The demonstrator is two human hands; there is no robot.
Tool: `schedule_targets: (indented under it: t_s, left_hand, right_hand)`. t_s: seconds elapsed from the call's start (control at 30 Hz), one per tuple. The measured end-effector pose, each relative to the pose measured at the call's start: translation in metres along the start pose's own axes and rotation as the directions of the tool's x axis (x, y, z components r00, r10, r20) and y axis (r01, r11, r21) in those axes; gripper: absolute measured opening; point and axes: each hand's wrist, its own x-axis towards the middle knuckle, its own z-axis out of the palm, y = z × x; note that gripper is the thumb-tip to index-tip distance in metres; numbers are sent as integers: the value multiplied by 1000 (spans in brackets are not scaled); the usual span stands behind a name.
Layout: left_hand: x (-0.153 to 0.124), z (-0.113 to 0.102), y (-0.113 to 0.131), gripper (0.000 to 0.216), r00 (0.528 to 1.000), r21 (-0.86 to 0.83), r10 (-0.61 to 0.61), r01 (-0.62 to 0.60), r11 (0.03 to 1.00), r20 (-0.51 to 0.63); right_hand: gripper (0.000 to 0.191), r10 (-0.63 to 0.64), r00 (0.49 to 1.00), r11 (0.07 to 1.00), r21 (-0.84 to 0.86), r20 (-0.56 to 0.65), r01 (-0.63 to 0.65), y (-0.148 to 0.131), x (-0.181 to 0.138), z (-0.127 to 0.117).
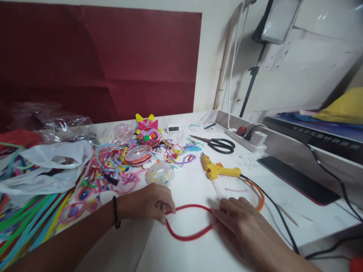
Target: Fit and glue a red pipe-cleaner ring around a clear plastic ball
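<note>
Red pipe cleaner (189, 221) btwn both hands' fingertips

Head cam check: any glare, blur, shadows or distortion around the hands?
Head view: soft indoor light; right hand casts a faint shadow on the white table; left hand and red pipe cleaner look sharp; mounted panel top right shows pale glare; wall lines there splay, likely a wide lens.

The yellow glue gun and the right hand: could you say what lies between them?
Head view: a pale glue stick juts from the yellow glue gun toward the right hand.
</note>
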Motion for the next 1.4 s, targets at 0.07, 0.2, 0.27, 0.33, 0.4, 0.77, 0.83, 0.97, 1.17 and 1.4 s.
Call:
schedule_targets:
  t_s: [0.07, 0.2, 0.27, 0.33, 0.4, 0.77, 0.83, 0.97, 1.17, 1.4]
  left_hand:
    - [0, 2, -1, 21, 1000, -1, -1, 1, 1000, -14]
    - [-2, 6, -8, 13, 998, -11, 14, -15, 1000, -60]
    - [-3, 9, -11, 12, 997, -23, 12, -14, 1000, -83]
    - [-4, 11, -12, 10, 995, -49, -1, -3, 999, -96]
    - [-5, 12, -11, 9, 994, -90, -24, 14, 996, -109]
    - [-8, 17, -17, 9, 982, -121, -6, -17, 993, -188]
    - [-9, 18, -18, 9, 980, -103, -2, -19, 995, -197]
    - [-9, 18, -16, 11, 980, -95, 5, -24, 995, -198]
    - [-11, 18, -11, 13, 977, -73, -22, 7, 997, -213]
    - [-13, 18, -4, 12, 977, -28, -28, 22, 999, -213]
  right_hand:
    - [22, 6, 1000, 1000, -6, -4, -6, 0, 0, -1]
    - [19, 30, 1000, 999, 15, 2, -30, -1, 1, -2]
    - [19, 39, 999, 999, 26, 4, -39, -1, 1, -3]
    - [18, 44, 999, 998, 36, 5, -44, -2, 0, -3]
    - [16, 48, 999, 997, 52, 12, -49, -2, 0, -3]
    - [12, 150, 980, 971, 167, 132, -171, 1, 0, -13]
    - [12, 171, 974, 963, 184, 152, -197, 2, 0, -14]
    - [18, 189, 961, 952, 201, 203, -229, 4, 0, -16]
    - [12, 175, 964, 942, 249, 200, -223, 4, 2, -17]
    - [17, 153, 965, 956, 215, 211, -198, 2, 5, -15]
